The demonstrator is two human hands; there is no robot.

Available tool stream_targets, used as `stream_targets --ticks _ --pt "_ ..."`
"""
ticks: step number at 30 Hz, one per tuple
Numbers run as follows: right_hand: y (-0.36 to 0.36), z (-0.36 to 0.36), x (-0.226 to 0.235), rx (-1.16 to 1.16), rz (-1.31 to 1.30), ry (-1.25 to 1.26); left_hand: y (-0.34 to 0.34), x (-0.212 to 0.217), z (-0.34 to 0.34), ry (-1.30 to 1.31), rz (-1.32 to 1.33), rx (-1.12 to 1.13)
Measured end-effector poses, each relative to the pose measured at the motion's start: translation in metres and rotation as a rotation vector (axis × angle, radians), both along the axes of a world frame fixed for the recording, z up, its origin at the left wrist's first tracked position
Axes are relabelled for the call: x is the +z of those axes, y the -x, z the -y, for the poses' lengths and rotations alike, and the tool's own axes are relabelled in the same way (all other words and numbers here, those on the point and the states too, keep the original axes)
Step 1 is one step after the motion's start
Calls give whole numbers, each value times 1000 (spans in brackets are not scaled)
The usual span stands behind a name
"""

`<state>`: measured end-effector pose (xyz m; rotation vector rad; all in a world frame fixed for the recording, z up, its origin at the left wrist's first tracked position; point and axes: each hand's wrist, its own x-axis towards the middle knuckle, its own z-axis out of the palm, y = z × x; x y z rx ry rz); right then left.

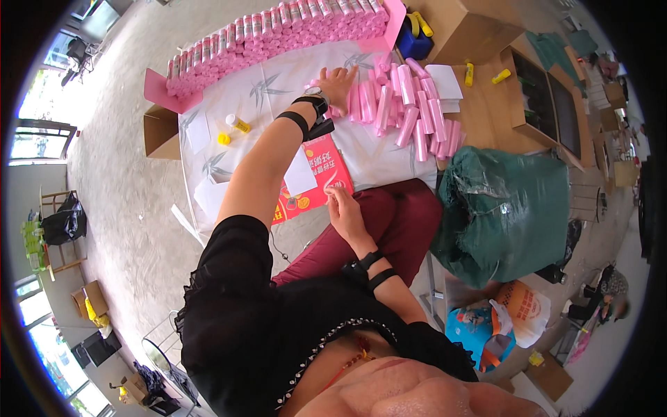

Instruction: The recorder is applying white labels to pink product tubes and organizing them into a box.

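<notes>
Loose pink rolls [384, 108], mostly pointed forward, are flanked leftward by the nearer, spread left hand [338, 87]; whether the right hand [345, 210] grips anything cannot be told.

One white-and-yellow tube [238, 124] lies at ten o'clock, two yellow tubes [470, 74] between one and two, one green bundle [511, 215] at three. Loose pink rolls [406, 85] at one o'clock exceed a dozen, too heaped for an exact count.

loose rolls [407, 85]: light pink | tablecloth [240, 78]: white, grey leaf print | printed card [339, 175]: red, some yellow | glue stick [238, 124]: yellow, white | trousers [406, 208]: maroon | sack [517, 212]: dark green | blouse [233, 313]: black, white-dotted trim
</notes>
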<state>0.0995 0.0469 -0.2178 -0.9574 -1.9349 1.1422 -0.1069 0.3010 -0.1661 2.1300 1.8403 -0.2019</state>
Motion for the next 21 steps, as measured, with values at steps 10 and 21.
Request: stream_targets --ticks 10,21 --pt "-4 6 -5 -37 -43 6 -3 17 57 -214 248 -22" --pt "-14 -11 99 -41 -448 682 -24 131 266 -329 542 -189"
